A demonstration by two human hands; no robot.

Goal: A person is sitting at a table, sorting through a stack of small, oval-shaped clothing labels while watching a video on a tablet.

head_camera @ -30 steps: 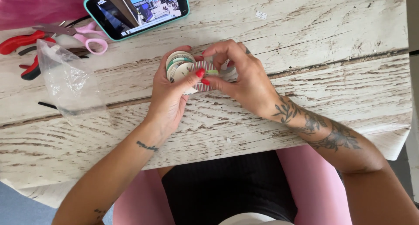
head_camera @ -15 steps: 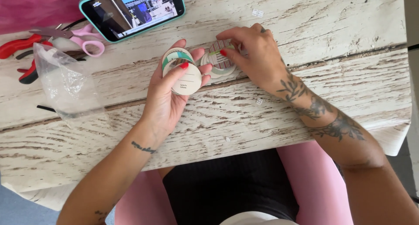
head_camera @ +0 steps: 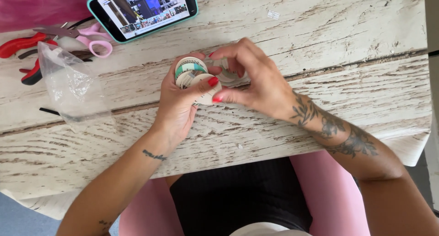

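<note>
Paper tape rolls [head_camera: 190,71] stacked, left hand [head_camera: 178,103] holding, right hand [head_camera: 256,83] touching

Whitewashed plank surface [head_camera: 347,44] with craft clutter along its far left edge.

From my feed I see a weathered white wooden surface, its paint worn through to brown grain along the board seams. A phone in a teal case [head_camera: 142,8] lies at the far edge, screen lit. Left of it rest pink-handled scissors [head_camera: 91,38] and red-handled pliers [head_camera: 20,44], close together. A crumpled clear plastic bag [head_camera: 73,87] sits just in front of them. A tiny white paper scrap [head_camera: 273,14] lies alone to the phone's right.
</note>
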